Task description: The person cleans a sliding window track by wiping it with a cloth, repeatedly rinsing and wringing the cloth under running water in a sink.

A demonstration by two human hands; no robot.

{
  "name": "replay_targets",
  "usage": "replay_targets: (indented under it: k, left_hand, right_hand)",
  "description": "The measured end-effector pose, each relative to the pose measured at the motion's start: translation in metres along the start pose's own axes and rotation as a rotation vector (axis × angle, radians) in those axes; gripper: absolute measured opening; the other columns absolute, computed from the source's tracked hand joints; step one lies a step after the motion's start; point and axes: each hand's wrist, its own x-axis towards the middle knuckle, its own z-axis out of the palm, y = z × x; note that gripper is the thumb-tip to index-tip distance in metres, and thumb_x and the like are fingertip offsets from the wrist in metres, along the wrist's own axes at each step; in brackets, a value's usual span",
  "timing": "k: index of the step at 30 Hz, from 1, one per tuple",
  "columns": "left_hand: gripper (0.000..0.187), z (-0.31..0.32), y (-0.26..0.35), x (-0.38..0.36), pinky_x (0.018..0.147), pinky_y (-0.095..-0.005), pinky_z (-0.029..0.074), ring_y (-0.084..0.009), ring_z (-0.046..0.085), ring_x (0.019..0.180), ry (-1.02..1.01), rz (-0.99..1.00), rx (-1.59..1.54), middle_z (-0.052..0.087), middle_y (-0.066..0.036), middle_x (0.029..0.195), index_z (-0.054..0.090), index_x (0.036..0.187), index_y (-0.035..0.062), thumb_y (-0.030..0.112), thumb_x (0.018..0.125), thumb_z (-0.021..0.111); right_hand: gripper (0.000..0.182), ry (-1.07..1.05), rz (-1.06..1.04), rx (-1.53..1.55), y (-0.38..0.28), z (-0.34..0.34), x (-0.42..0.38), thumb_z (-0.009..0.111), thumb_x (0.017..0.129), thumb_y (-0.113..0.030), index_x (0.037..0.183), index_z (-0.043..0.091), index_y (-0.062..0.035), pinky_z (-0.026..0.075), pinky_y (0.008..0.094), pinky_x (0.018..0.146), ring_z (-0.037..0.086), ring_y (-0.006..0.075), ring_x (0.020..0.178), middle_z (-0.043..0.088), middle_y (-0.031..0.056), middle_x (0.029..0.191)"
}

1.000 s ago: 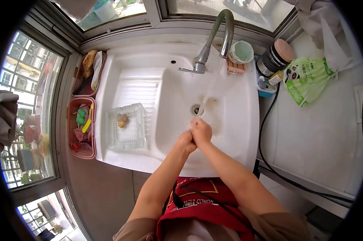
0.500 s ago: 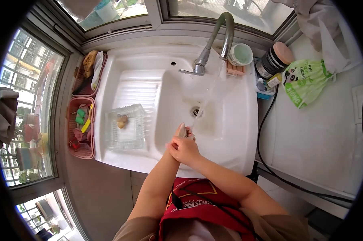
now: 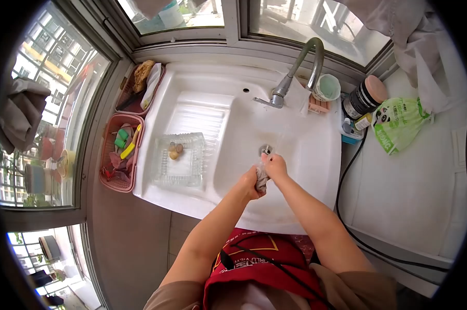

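White sink [image 3: 308,150] near windows [image 3: 280,23]; left hand [image 3: 251,182] holds apparent cloth [image 3: 262,181] beside right hand [image 3: 276,166].

The gray item [image 3: 262,181] was partly covered by the left hand [image 3: 250,182]; its full outline and type could not be determined. Contact between it and the fingers of the right hand [image 3: 276,166] could not be verified. The right hand partly obscured the drain [image 3: 265,149]. Small print on the green bag [image 3: 399,126] was illegible. A cord [image 3: 274,266] crossed the lettering on the red apron [image 3: 243,261], whose lower portion was cut off by the bottom edge.
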Motion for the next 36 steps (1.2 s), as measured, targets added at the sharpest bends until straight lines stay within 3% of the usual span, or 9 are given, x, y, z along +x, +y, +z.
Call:
replay_targets:
  k: [4,10,19,21,23,25,29,31,36]
  left_hand:
    - [0.022,-0.016,-0.006,0.044,0.049,-0.0283,0.040,-0.0144,0.056,0.063,-0.122,-0.054,0.165,0.060,-0.003,0.074,0.057,0.086,0.0114,0.033,0.090,0.056]
    - [0.013,-0.032,0.009,0.027,0.056,-0.0381,0.046,-0.0232,0.061,0.066,0.126,0.785,0.878,0.063,-0.010,0.071,0.065,0.082,0.0049,0.015,0.074,0.062]
    - [0.015,0.015,0.006,-0.068,0.068,-0.0431,0.048,-0.0383,0.060,0.079,0.110,1.027,0.859,0.065,-0.020,0.085,0.064,0.083,0.0020,0.011,0.077,0.053]
    - [0.010,0.017,0.008,-0.060,0.066,-0.0421,0.045,-0.0357,0.059,0.075,0.122,1.126,0.785,0.063,-0.017,0.081,0.058,0.077,0.0038,0.012,0.072,0.057]
    - [0.013,0.019,0.009,-0.074,0.067,-0.0430,0.046,-0.0368,0.060,0.076,0.092,1.212,0.754,0.064,-0.018,0.082,0.059,0.081,0.0043,0.013,0.073,0.058]
    - [0.016,0.018,0.005,-0.081,0.067,-0.0439,0.046,-0.0379,0.060,0.078,0.070,1.296,0.709,0.064,-0.019,0.083,0.060,0.086,0.0048,0.015,0.074,0.058]
    - [0.024,0.002,-0.003,-0.099,0.080,-0.0452,0.046,-0.0403,0.059,0.091,-0.043,1.205,1.138,0.062,-0.020,0.097,0.061,0.100,0.0058,0.012,0.077,0.057]
    - [0.027,-0.023,-0.012,-0.117,0.084,-0.0437,0.046,-0.0377,0.057,0.099,0.152,1.513,1.133,0.058,-0.018,0.105,0.060,0.103,0.0045,0.008,0.076,0.057]
    - [0.027,-0.164,-0.021,-0.208,0.082,-0.0439,0.048,-0.0353,0.058,0.097,0.378,1.514,1.138,0.059,-0.016,0.101,0.062,0.103,0.0056,0.006,0.076,0.057]
  right_hand:
    - [0.038,-0.313,-0.306,0.195,-0.030,-0.061,0.052,0.053,0.093,-0.029,0.123,0.060,-0.0075,0.043,0.0367,0.092,0.052,0.0157,0.109,0.061,0.0025,0.119]
    - [0.054,-0.660,-0.200,0.332,-0.134,-0.076,0.135,0.049,0.094,-0.034,0.138,0.043,-0.0038,0.020,0.0417,0.110,0.033,0.0182,0.137,0.044,0.0066,0.143]
    - [0.051,-0.457,-0.338,0.543,-0.081,-0.092,0.138,0.044,0.097,-0.034,0.141,0.038,-0.0083,0.020,0.0431,0.111,0.030,0.0190,0.138,0.039,0.0045,0.147]
    - [0.056,-0.225,0.033,1.076,-0.069,-0.071,0.116,0.042,0.098,-0.040,0.143,0.034,-0.0087,0.023,0.0438,0.111,0.034,0.0216,0.135,0.037,0.0070,0.147]
    - [0.062,-0.481,-0.180,0.874,-0.014,-0.051,0.103,0.043,0.096,-0.049,0.142,0.034,-0.0087,0.026,0.0445,0.110,0.038,0.0254,0.131,0.038,0.0104,0.145]
    - [0.062,-0.970,0.007,0.974,-0.036,-0.039,-0.012,0.040,0.095,-0.054,0.139,0.039,-0.0092,0.028,0.0409,0.108,0.035,0.0233,0.132,0.040,0.0124,0.142]
    - [0.057,-0.668,0.090,1.105,-0.056,-0.035,-0.103,0.048,0.093,-0.049,0.133,0.045,-0.0085,0.042,0.0410,0.097,0.047,0.0238,0.122,0.049,0.0103,0.134]
    - [0.053,-0.473,0.123,1.143,-0.053,-0.041,-0.109,0.051,0.093,-0.046,0.130,0.048,-0.0083,0.046,0.0412,0.092,0.052,0.0243,0.118,0.052,0.0099,0.131]
    - [0.031,-0.168,0.015,0.902,-0.027,-0.054,-0.038,0.057,0.091,-0.028,0.113,0.055,-0.0063,0.055,0.0460,0.072,0.064,0.0279,0.079,0.065,0.0141,0.090]
